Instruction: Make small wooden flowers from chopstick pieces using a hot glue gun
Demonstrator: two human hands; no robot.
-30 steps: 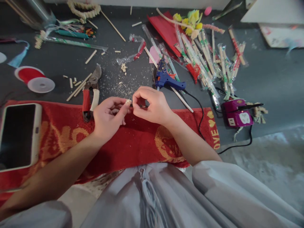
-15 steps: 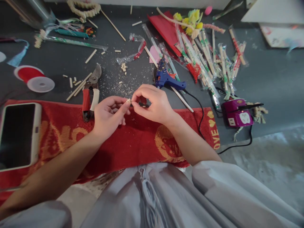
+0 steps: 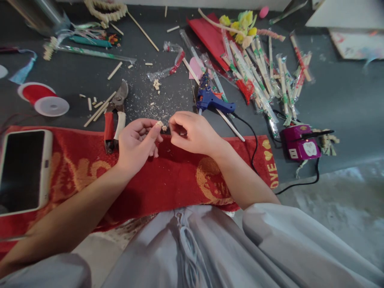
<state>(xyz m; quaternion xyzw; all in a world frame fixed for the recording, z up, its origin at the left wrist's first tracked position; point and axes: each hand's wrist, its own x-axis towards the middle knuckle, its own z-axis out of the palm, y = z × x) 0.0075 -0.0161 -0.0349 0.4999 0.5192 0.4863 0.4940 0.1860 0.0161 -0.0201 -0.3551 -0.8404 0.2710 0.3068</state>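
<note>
My left hand [image 3: 140,141] pinches a small cluster of pale wooden stick bits [image 3: 161,125] between thumb and forefinger, over the back edge of the red towel [image 3: 180,176]. A short gap to its right, my right hand [image 3: 193,133] is closed in a pinch, its fingertips turned toward the cluster. Whatever those fingers hold is too small or hidden to make out. Just behind the right hand lies a blue hot glue gun [image 3: 214,102]. Pruning shears [image 3: 116,114] with one red and one white handle rest left of my left hand.
Sawdust and short sticks [image 3: 103,106] litter the dark table. A red thread spool [image 3: 42,98] and a phone [image 3: 24,172] are at left. Plastic-wrapped chopsticks [image 3: 250,74] pile up at right, near a purple power adapter [image 3: 300,142]. The glue gun's black cord runs across the towel.
My right hand has drawn slightly right, away from my left fingertips, widening the gap. The wooden cluster in my left hand now shows more, slightly tilted.
</note>
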